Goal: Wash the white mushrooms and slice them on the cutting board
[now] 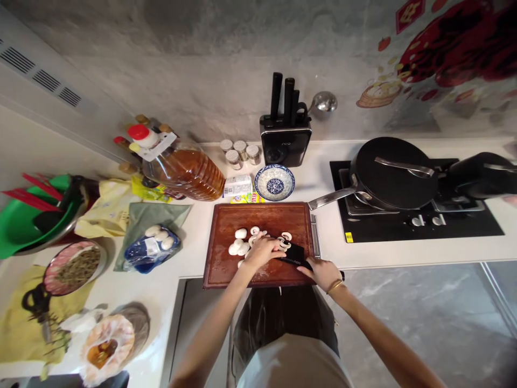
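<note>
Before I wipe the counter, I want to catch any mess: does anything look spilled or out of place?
Two mild things: stringy scraps lie loose by the scissors at far left, which looks untidy, and the cutting board seems to overhang the front edge of the counter slightly, not flush. I see no clear spill.

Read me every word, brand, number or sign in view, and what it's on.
No text reads with certainty.
Knife block: short pale logo, too small.
Knife blade: pale lettering, too blurred.
White packet: fine print, too small.
Yellow sticker on the stove: too small.
Red wall sign: marking unclear.
</note>
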### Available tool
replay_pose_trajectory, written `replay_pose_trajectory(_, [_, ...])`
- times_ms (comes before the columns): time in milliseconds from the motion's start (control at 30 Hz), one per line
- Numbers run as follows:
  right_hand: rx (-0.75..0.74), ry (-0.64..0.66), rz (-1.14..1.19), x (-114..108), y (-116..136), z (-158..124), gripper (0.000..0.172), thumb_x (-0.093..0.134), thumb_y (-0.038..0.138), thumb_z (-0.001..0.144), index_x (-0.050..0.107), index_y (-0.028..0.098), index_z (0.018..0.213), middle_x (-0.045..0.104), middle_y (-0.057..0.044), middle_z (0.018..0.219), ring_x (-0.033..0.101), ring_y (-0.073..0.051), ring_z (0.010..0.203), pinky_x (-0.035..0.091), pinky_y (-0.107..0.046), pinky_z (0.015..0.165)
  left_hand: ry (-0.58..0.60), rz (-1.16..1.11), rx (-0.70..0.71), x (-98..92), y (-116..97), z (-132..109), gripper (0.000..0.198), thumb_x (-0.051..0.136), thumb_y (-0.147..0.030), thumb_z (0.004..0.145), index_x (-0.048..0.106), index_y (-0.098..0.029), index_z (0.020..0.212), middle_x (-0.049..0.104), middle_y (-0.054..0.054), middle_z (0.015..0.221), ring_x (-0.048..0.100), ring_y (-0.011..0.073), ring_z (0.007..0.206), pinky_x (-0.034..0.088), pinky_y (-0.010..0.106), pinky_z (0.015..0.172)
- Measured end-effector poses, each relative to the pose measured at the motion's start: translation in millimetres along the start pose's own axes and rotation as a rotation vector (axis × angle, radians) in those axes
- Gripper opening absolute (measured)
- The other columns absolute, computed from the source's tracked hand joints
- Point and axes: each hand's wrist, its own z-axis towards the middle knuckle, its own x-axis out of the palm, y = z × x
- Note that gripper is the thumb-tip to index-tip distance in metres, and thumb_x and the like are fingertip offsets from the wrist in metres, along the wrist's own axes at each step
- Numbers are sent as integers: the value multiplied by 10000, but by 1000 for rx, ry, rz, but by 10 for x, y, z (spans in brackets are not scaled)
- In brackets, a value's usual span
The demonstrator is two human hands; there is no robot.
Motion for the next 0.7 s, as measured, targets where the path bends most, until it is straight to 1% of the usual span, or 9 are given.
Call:
replay_pose_trajectory(133, [-97,19,1,10,-1,-91,569,298,636,874,646,187,901,699,-103,777,652,-193,643,356,-256,540,0,90,22,168,50,181,286,608,-469,793,610,-210,673,676,14,713,572,175,753,314,308,778])
replay_pose_trajectory(200, [-161,29,11,29,-16,-205,557,310,632,874,649,191,902,697,-90,765,653,-197,646,363,-258,544,31,116,10,155,58,238,287,600,-438,809,606,-202,646,677,21,704,583,176,750,324,312,782])
replay_pose_trajectory(267, [-214,23,19,51,-83,-318,541,336,630,868,652,193,905,696,-79,761,653,-199,650,373,-262,554,3,96,-24,17,91,219,311,537,-400,858,599,-199,629,671,19,682,590,165,720,342,312,781])
replay_pose_trajectory(300, [-222,8,18,59,-140,-347,535,345,627,867,652,190,906,694,-76,759,652,-198,647,378,-263,559,-55,64,-53,-95,125,170,322,492,-382,885,599,-201,642,670,15,683,593,157,707,354,306,775])
replay_pose_trajectory(367, [-197,-51,9,54,-281,-290,529,344,610,878,651,182,931,694,-79,774,650,-193,652,383,-263,569,-274,-31,-156,-355,224,0,322,403,-347,924,609,-205,723,676,8,732,602,144,717,382,288,766])
replay_pose_trajectory(433, [-159,-120,2,16,-410,-35,529,323,588,895,645,176,971,696,-86,813,650,-185,675,385,-257,583,-560,-121,-299,-571,333,-219,296,394,-349,921,610,-195,790,679,21,799,609,146,761,417,267,744])
replay_pose_trajectory(500, [-164,-167,2,-47,-480,388,544,312,590,895,644,172,991,695,-94,856,648,-181,714,387,-250,601,-753,-143,-457,-655,400,-412,273,454,-395,888,606,-183,810,665,25,795,605,152,738,439,257,701])
replay_pose_trajectory(600, [-245,-173,-10,-132,-488,1094,593,315,626,868,664,153,946,680,-109,866,631,-184,760,396,-252,636,-810,-165,-525,-520,347,-549,258,541,-425,831,604,-179,787,649,11,769,603,151,717,449,247,690])
replay_pose_trajectory(700, [-297,-165,-41,-142,-446,1540,590,360,629,849,679,135,898,668,-120,877,611,-196,830,418,-273,696,-792,-192,-507,-277,133,-524,249,562,-424,817,621,-183,796,662,13,795,616,158,741,455,246,691])
